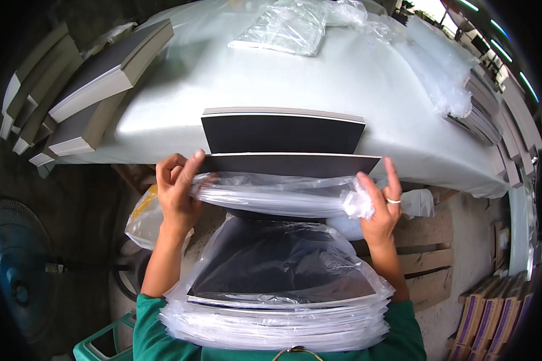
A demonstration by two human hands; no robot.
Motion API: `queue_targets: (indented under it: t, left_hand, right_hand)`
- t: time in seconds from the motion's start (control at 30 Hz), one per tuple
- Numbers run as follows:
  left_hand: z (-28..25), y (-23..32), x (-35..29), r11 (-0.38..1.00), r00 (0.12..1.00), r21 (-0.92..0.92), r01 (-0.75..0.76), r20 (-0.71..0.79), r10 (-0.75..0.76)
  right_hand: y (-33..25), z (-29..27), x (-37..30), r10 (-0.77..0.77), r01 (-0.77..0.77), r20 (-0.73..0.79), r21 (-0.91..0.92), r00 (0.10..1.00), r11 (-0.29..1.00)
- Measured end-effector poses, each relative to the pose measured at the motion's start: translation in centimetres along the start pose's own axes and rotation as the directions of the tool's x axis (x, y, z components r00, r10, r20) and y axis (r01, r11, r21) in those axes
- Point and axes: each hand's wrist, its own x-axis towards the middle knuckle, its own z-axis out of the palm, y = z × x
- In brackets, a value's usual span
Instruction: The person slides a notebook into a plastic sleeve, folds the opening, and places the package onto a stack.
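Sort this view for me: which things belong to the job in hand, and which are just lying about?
Likely in use: left hand, right hand, dark board, clear bag, board pile, bagged stack

Apparently lying about: fan, stool, pallet, cartons

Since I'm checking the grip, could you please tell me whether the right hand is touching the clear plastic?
Touching: the head view shows the right hand against the bunched end of the clear plastic, without a gap.

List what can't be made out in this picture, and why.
Head view: lower part of the dark board; bunched plastic mostly covers it.
Head view: what supports the bagged stack; the stack covers it.
Head view: full shape of the green stool; the lower edge crops it.
Head view: blades of the blue fan; too dark and blurred.
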Motion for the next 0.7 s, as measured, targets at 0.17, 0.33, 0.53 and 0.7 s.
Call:
queue_targets:
  t: [0.17,0.33,0.53,0.7]
  left_hand:
    - [0.6,-1.3,-0.5,0.997,0.998,-0.051,-0.066,0.005,0.066]
    - [0.8,-0.1,3.3,0.829,0.889,-0.324,0.456,0.120,-0.442]
    - [1.6,2.5,3.0,0.814,0.870,-0.311,0.491,0.124,-0.477]
    - [2.2,3.2,0.1,0.930,0.924,-0.109,0.351,-0.123,-0.363]
  right_hand:
    - [-0.4,-0.1,1.3,0.029,-0.019,-0.161,0.067,0.986,0.998]
    - [-1.8,-0.1,6.0,0.237,-0.225,0.012,0.362,0.971,0.905]
    - [-2.6,0.2,4.4,0.331,-0.306,0.068,0.589,0.941,0.748]
    - [-5.5,0.1,2.4,0.278,-0.269,0.026,0.348,0.960,0.898]
